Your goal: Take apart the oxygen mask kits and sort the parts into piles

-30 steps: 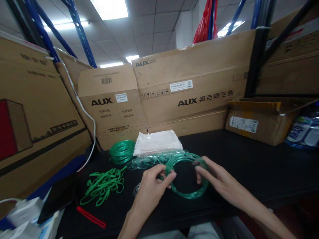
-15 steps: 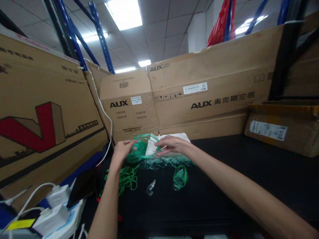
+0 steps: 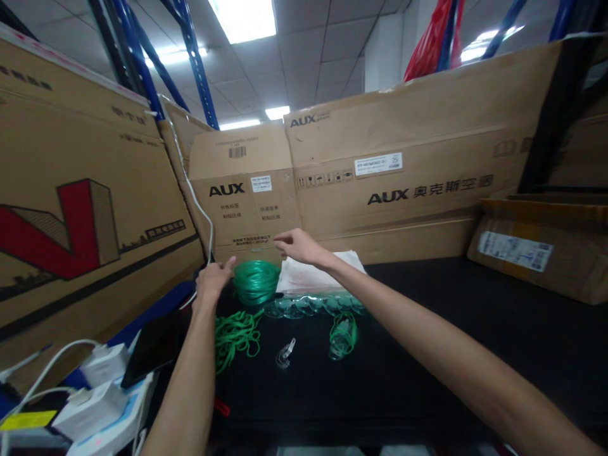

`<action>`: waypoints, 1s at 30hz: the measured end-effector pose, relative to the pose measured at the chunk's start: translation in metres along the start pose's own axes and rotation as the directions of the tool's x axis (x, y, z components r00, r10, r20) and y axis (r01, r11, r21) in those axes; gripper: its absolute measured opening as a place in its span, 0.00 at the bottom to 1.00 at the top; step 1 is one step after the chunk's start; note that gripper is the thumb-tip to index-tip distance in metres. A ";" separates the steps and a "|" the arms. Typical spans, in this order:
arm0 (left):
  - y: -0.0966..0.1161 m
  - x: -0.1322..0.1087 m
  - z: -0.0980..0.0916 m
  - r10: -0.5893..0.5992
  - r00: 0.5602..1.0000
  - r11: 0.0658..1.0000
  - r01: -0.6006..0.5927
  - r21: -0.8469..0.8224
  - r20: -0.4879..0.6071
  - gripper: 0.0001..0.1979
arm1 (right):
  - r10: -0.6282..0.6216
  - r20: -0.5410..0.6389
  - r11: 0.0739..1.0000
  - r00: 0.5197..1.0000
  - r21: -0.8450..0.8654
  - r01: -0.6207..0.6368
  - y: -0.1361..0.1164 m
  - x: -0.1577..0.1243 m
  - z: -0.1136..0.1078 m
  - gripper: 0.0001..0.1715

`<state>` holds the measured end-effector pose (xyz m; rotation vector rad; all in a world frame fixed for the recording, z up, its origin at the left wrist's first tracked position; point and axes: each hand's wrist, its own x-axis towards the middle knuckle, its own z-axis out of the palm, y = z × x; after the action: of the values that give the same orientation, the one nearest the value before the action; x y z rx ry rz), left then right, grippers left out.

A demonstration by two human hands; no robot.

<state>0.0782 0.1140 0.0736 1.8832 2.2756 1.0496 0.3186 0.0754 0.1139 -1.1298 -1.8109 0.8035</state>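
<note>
A coil of clear green tubing (image 3: 256, 282) rests on the black tabletop between my hands. My left hand (image 3: 213, 278) is just left of the coil, apart from it, with the thumb raised and nothing seen in it; its other fingers are partly hidden. Up and to the right of the coil, my right hand (image 3: 297, 246) hovers with bent, spread fingers and holds nothing visible. Behind the forearm lies a stack of white sheets (image 3: 304, 278). In front of it runs a row of clear masks (image 3: 308, 306).
Nearer me are a heap of green cord (image 3: 237, 335), small metal clips (image 3: 285, 353) and a clear mask wrapped in green cord (image 3: 342, 335). Chargers in a power strip (image 3: 90, 405) and a dark phone (image 3: 152, 345) sit left. Cardboard walls (image 3: 403, 158) enclose the back; an open carton (image 3: 532, 247) stands right.
Both hands have let go of the green tubing coil, which now sits on the table. My left hand has moved left, my right hand up and slightly left. The camera has shifted a little.
</note>
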 end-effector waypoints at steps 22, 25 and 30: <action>0.078 -0.197 0.054 0.559 0.651 0.761 -0.157 -0.629 0.513 0.24 | -0.403 -0.125 0.782 0.907 -0.561 0.271 0.085 -0.231 -0.010 0.22; 0.077 -0.193 0.052 0.577 0.515 0.658 0.166 -0.735 0.633 0.35 | -0.402 -0.067 0.762 0.913 -0.578 0.293 0.088 -0.233 -0.007 0.30; 0.079 -0.195 0.048 0.579 0.447 0.595 0.340 -0.728 0.682 0.27 | -0.358 -0.068 0.852 0.931 -0.432 0.296 0.095 -0.232 -0.007 0.35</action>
<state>0.2208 -0.0290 -0.0022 1.5390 0.7550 0.5818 0.4181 -0.1002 -0.0358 -1.0586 -2.0291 0.1257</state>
